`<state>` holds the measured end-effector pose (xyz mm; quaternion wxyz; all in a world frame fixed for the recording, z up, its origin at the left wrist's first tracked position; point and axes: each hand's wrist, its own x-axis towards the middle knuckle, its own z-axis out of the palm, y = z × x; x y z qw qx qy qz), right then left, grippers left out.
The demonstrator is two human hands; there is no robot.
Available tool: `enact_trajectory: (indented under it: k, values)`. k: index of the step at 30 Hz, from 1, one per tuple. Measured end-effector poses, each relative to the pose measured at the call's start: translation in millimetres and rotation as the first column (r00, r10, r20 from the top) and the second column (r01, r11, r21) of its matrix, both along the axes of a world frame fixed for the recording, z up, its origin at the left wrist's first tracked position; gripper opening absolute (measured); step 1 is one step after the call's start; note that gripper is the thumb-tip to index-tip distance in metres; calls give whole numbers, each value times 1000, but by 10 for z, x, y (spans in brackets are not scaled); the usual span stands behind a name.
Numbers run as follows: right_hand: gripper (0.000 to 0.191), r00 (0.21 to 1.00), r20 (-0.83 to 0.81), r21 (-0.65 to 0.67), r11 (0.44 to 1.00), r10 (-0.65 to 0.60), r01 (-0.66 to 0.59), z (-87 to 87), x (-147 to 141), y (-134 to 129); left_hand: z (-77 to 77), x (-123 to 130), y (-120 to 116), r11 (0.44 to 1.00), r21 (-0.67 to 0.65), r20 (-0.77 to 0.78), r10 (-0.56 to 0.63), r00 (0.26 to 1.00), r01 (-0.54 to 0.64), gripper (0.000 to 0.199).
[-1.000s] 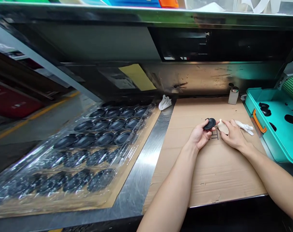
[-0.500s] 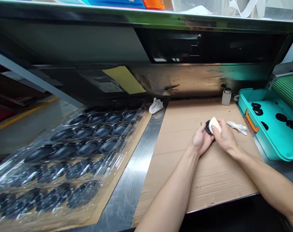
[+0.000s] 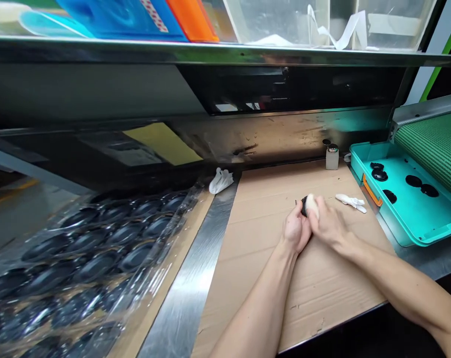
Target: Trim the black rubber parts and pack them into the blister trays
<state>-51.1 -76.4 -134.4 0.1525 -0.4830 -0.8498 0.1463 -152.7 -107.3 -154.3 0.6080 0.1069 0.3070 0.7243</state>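
Above the cardboard sheet, my left hand holds a round black disc-shaped part, partly hidden by the fingers. My right hand is closed on a cream-coloured pad and presses it against the black part's face. Both hands are close together, nearly touching. To the right of them a crumpled white cloth lies on the cardboard. Behind stands a small bottle with a dark metallic cap.
A turquoise tray with several black parts stands at the right, beside a green mesh belt. Rows of black parts in clear plastic trays cover the left. Another white cloth lies at the back. A shelf edge crosses overhead.
The view has shifted, so the bench appears further left and more of the shelf shows. The pad has turned against the black part and shows less of its face.
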Motion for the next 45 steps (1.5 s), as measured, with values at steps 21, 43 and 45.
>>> enact_trajectory:
  k: [21, 43, 45]
  values:
    - [26, 992, -117, 136, 990, 43, -27, 263, 473, 423, 388, -224, -163, 972, -218, -84, -103, 991, 82, 29]
    - [32, 955, -209, 22, 977, 210, -210, 163, 296, 283, 356, -90, -170, 945, -260, -121, -237, 964, 200, 31]
    - [32, 952, -226, 9, 978, 206, -209, 171, 297, 283, 327, -96, -163, 951, -237, -115, -230, 966, 198, 31]
